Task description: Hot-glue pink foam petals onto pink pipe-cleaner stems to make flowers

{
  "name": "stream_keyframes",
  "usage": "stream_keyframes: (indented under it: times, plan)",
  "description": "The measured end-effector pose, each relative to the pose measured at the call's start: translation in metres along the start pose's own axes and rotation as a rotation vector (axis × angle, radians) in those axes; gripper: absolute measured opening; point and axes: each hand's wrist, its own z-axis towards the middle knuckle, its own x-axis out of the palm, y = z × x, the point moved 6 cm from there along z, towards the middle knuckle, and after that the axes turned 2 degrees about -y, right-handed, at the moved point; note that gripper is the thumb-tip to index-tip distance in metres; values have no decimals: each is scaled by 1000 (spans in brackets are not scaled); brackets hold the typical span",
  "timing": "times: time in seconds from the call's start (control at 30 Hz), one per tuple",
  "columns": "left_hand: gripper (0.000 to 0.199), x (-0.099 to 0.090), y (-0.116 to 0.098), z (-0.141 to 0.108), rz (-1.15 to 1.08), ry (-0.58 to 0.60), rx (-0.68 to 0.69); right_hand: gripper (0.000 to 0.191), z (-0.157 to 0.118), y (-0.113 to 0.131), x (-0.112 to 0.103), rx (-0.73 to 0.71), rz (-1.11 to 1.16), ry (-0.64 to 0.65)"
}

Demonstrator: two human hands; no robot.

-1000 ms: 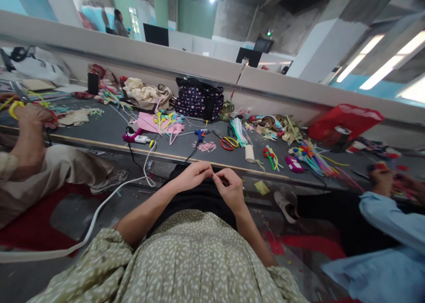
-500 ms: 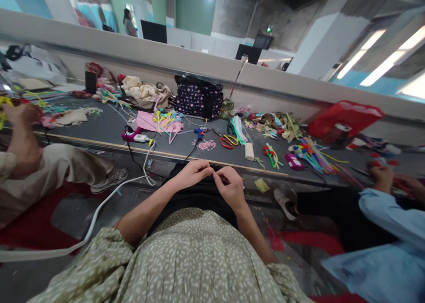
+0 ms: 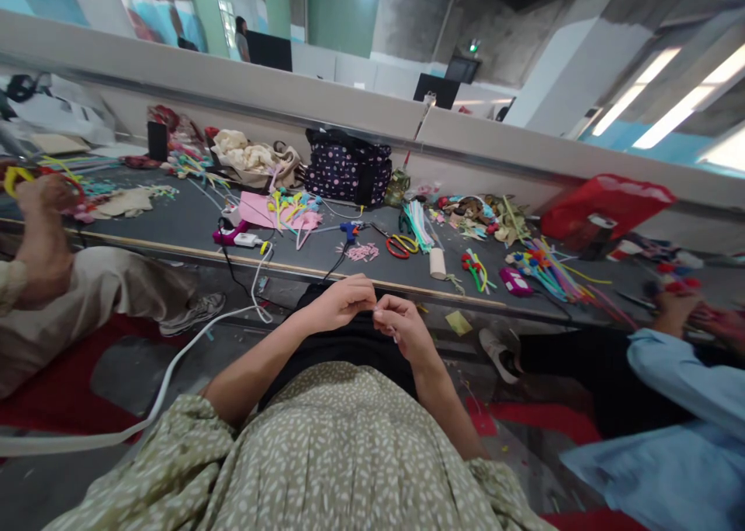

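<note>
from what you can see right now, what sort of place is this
Probably a shared craft workroom: the long dark table holds a bundle of pale fuzzy stems, a blue glue gun and red-and-yellow-handled scissors.

Small pieces (image 3: pixel 364 252) on table (image 3: pixel 192 230) — glue gun (image 3: pixel 350 230) behind, scissors (image 3: pixel 399 240) right, bag (image 3: pixel 343 169) farther back

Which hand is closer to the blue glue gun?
Left. The left hand is nearly straight back from the glue gun; the right hand is farther back, to its right.
</note>
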Motion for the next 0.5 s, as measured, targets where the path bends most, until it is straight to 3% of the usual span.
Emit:
stream_keyframes:
  times: [0.1,0.23,0.5]
  plan:
    - [28,-4,16,-3,-30,-82,-148,26,1,3,-1,-40,-71,-1]
    - [34,-4,41,-12,-111,-177,-381,28,1,11,-7,-161,-250,-114]
    - [37,3,46,-15,-203,-209,-426,23,6,8,-8,-206,-239,-176]
